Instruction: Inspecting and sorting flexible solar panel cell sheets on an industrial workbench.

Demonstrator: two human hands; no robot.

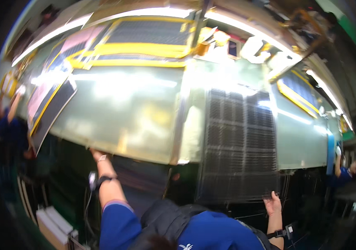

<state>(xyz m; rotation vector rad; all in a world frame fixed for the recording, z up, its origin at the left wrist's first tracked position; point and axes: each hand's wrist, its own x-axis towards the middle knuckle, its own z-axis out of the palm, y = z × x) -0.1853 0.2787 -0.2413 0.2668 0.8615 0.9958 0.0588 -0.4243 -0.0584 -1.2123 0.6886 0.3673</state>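
Observation:
A large black gridded panel (pixel 240 137) lies partly on the pale, glossy worktop and hangs over its front edge toward me. My right hand (pixel 273 204) grips the panel's near right corner, with the thumb up and the fingers at the edge. Reaching out to the left, my left hand (pixel 94 152) is at the front edge of the shiny greenish worktop (pixel 119 112). Its fingers are small and blurred, so their pose is unclear. No held thing shows there.
Yellow-edged dark panels (pixel 144 39) stand along the back under bright tube lights. Another dark panel (pixel 55 112) leans over the worktop's left end, near a person in blue (pixel 13 121). A second person (pixel 347 173) is at far right. A white box (pixel 55 225) sits low left.

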